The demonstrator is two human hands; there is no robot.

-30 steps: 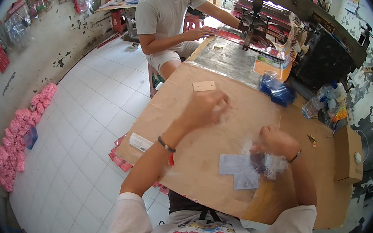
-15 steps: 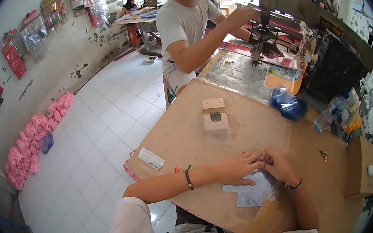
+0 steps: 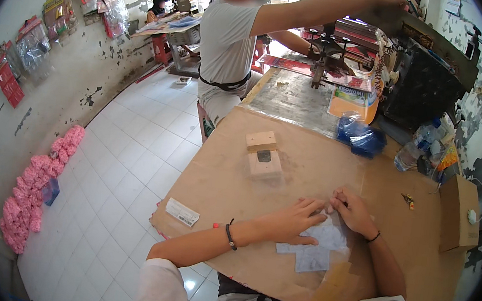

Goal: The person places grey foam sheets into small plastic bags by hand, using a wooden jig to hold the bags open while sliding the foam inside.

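A pale grey-blue sheet with a stepped outline (image 3: 315, 259) lies on the brown-covered table in front of me. Clear plastic film (image 3: 344, 243) shows around its right side. My left hand (image 3: 298, 221) is spread flat, palm down, over the sheet's upper left part, thumb out to the side. At the far edge of the sheet, my right hand (image 3: 355, 212) has its fingers bent and pinched together beside my left fingertips. Whatever the right fingers hold is too small or hidden to name. A yellowish, see-through patch (image 3: 337, 281) lies nearer to me.
Beyond my hands sits a wooden block device (image 3: 264, 156). A white labelled packet (image 3: 182, 212) lies at the left edge. Rightward are a cardboard box (image 3: 457, 214), small yellow-black tool (image 3: 408, 201), plastic bottle (image 3: 410, 153) and blue plastic bundle (image 3: 361, 135). A co-worker (image 3: 228, 49) works at a press.
The co-worker's arm has swung up and right, reaching over the press. My view has shifted slightly. My hands stay at the sheet's far edge, with the left fingers a little straighter.
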